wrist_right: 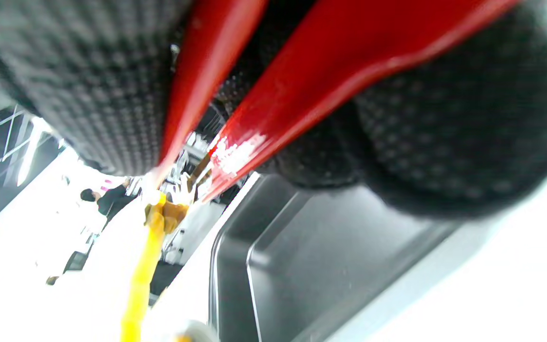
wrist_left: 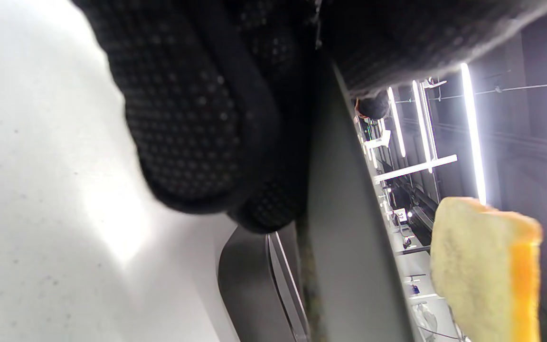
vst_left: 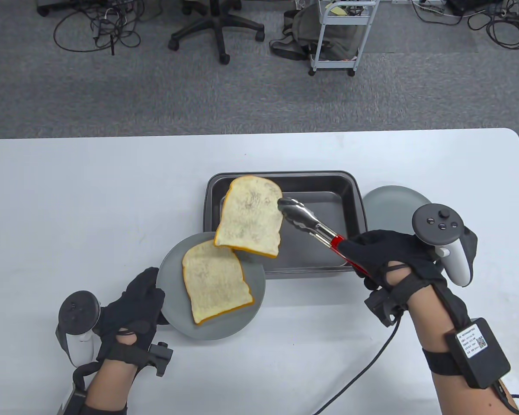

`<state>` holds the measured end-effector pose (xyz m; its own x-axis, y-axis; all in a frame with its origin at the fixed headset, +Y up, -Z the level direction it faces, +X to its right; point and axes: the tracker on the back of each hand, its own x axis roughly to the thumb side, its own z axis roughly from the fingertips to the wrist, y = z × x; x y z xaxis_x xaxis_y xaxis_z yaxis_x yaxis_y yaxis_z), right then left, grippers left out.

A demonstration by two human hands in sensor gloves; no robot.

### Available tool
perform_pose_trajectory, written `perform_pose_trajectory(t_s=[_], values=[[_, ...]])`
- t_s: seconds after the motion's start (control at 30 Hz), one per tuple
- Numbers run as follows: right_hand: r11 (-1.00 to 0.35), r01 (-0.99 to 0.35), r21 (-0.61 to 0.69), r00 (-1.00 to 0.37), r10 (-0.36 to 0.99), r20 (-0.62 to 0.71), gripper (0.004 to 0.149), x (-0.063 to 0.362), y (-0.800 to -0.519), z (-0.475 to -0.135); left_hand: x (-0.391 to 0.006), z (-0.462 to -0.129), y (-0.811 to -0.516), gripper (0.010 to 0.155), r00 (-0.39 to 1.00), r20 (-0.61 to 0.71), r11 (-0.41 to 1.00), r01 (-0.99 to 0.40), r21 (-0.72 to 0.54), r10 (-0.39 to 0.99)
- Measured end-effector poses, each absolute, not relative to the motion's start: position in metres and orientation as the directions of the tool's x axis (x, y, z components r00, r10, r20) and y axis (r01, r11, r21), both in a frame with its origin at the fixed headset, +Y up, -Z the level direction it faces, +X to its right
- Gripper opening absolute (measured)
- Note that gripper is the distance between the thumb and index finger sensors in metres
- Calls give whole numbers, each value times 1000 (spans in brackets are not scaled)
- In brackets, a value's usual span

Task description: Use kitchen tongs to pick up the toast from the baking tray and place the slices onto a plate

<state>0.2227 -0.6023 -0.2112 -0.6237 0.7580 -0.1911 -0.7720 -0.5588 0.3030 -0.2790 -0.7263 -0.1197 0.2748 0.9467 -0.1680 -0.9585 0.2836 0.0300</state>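
Observation:
My right hand (vst_left: pixel 382 257) grips the red handles of the kitchen tongs (vst_left: pixel 311 225), whose steel tips pinch a slice of toast (vst_left: pixel 251 216) held in the air over the left part of the dark baking tray (vst_left: pixel 350 199). That lifted slice (wrist_left: pixel 485 270) overlaps the far edge of a grey plate (vst_left: pixel 173 276). A second slice (vst_left: pixel 216 283) lies flat on that plate. My left hand (vst_left: pixel 134 309) holds the plate's left rim (wrist_left: pixel 349 228), fingers under and thumb above. The red tong handles (wrist_right: pixel 302 90) run between my right fingers, with the tray (wrist_right: pixel 330 266) below.
A second grey plate (vst_left: pixel 393 205) sits to the right of the tray, partly behind my right hand. A cable runs from my right wrist across the white table (vst_left: pixel 69 207). Beyond the table are an office chair base, a cart and loose cables on the carpet.

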Motion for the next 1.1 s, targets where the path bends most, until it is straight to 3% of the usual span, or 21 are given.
perform_pose_trajectory(t_s=[0.3,0.63,0.97,1.1], values=[[-636,-620,460,-748,655,-104,62,170,-627,-183,-271,-118,-729,59,285,-167,289,-957,2,944],[-722,-543,430,-814,579,-55,66,163,-630,-178,-269,-119,-731,59,300,-178,304,-953,-5,937],[-547,-620,563,-731,663,-160,82,180,-634,-178,-269,-118,-731,59,274,-178,279,-960,6,945],[-489,-672,556,-669,724,-172,84,190,-628,-175,-270,-117,-730,59,245,-171,251,-968,13,954]])
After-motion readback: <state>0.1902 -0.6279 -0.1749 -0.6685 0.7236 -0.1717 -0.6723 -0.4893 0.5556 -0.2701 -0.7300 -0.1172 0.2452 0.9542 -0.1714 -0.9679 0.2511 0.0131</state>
